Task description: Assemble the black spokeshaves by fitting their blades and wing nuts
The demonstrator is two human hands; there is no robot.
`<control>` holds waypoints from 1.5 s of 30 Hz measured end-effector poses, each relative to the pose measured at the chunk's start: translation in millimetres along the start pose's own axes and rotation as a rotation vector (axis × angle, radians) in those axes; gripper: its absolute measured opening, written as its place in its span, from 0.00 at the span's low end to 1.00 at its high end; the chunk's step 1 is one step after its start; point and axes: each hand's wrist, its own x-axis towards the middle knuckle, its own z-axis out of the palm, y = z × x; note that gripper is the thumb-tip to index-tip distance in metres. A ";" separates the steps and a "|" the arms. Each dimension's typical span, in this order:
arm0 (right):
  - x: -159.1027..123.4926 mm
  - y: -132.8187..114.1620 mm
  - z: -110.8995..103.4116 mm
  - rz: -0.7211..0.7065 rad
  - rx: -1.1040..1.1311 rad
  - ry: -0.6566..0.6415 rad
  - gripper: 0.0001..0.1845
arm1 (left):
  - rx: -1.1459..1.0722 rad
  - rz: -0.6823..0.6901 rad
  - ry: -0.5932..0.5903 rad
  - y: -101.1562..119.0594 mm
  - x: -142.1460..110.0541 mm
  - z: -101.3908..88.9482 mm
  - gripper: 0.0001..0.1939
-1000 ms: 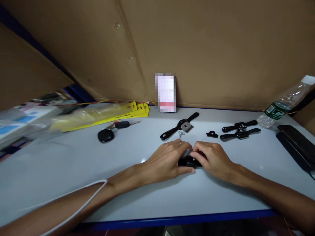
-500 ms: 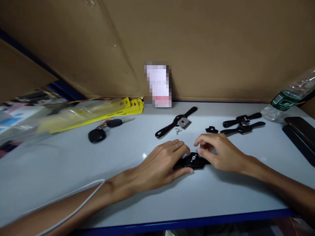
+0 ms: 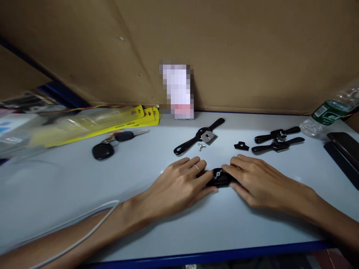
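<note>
1. Tabletop (image 3: 157, 231): pale, blue-edged, across the lower frame; brown cardboard wall (image 3: 238, 56) behind.
2. Yellow packaging (image 3: 150, 117) with clear plastic, left of centre; black key fob (image 3: 103, 151) and car key (image 3: 124, 136) just below.
3. Upright panel (image 3: 181, 89), upper centre, against the wall; pixelated, perhaps a phone.
4. Black two-handled tool with metal blade (image 3: 209, 137), centre, set diagonally; small wing screw (image 3: 201, 147) just beside.
5. Small black plate (image 3: 241, 146), right of centre; two further black tools (image 3: 277, 140), side by side, to its right.
6. Bottle (image 3: 325, 116), green label, tilted, and dark flat case (image 3: 343, 147), right edge.
7. Black tool body (image 3: 221, 182), centre, slightly below mid-frame, silver screw on top; both ends are covered by the hands.
8. Left hand (image 3: 185, 183): ringed, palm down, fingers curled over the body's left end, thumb along the near side; white cable (image 3: 92, 231) across the forearm.
9. Right hand (image 3: 258, 183): palm down, fingers and thumb closed about the right end.
</note>
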 end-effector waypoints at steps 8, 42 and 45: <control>1.1 4.7 -0.9 -0.009 -0.013 -0.032 0.13 | -0.273 -0.109 -0.167 -9.7 -0.2 -2.3 0.19; 0.0 3.1 0.6 -0.052 -0.104 0.002 0.16 | -0.264 -0.008 -0.132 -16.6 1.4 2.1 0.23; 0.2 4.0 0.4 -0.069 -0.061 0.048 0.17 | -0.251 0.001 -0.117 -16.4 1.5 1.8 0.22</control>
